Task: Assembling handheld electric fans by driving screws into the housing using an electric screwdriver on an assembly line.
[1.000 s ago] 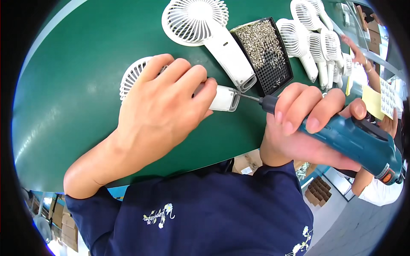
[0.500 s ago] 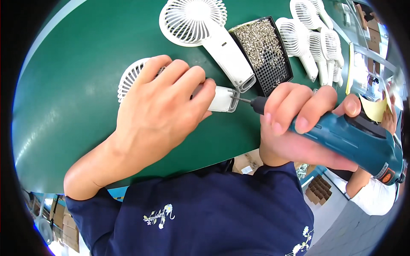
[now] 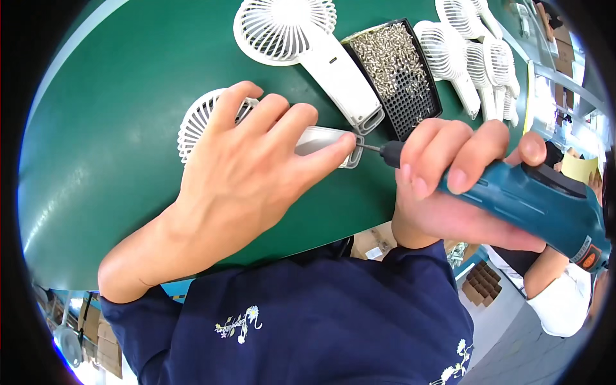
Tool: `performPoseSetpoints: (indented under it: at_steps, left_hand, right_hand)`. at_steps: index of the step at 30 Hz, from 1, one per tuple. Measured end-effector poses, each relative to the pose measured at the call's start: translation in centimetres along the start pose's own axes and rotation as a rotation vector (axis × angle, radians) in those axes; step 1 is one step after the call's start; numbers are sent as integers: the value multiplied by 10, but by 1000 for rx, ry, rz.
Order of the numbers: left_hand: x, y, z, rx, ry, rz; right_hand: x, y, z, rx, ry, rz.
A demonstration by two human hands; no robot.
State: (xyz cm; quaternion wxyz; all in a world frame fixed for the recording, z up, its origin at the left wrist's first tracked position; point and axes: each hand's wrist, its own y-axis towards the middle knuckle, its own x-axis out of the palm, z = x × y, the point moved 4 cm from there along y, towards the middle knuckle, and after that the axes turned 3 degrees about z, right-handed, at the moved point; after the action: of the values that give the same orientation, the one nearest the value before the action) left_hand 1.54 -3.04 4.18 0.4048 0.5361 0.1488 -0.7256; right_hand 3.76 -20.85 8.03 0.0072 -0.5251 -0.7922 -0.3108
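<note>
The wearer's navy shirt (image 3: 308,321), with printed flowers, occupies the near foreground. Beyond it is the edge of a green counter (image 3: 115,141).

The right hand (image 3: 459,176) is closed around a teal electric screwdriver (image 3: 532,199), its fingers wrapped over the forward part of the body. The tool lies roughly level, with its rear end to the right and its black nose to the left. The thin bit (image 3: 370,147) projects from the nose and meets the end of the first handheld fan (image 3: 314,136). Whether the tip is seated in a screw cannot be told.

The first handheld fan is white and lies on the counter, head to the left, handle to the right. The left hand (image 3: 244,167) is palm down across it, partly open, with its fingers bent over the fan and keeping hold of it. One finger is extended along the handle to its end, just beside the bit tip. The thumb is hidden.

Farther out, a second handheld fan (image 3: 337,70) lies slantwise, its handle end toward the wearer. Just beside it, to the right, is a black perforated tray (image 3: 404,117) containing small metal screws (image 3: 385,54). Right of the tray, several more white fans (image 3: 443,51) are grouped close together. At the right margin, another person's white sleeve (image 3: 564,301) is visible.
</note>
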Motion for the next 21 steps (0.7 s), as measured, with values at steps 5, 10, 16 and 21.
performPoseSetpoints:
  at_steps: [5, 10, 16, 21]
  left_hand:
    - [0, 1, 4, 4, 2, -8]
    - [0, -1, 2, 4, -9, 6]
    - [-2, -1, -1, 1, -34, 4]
    - [0, -3, 1, -6, -31, -14]
  right_hand:
    - [10, 7, -19, 29, -84, 40]
    - [8, 3, -16, 44, -125, 95]
    - [0, 8, -9, 77, -46, -80]
    - [29, 2, -5, 70, -85, 247]
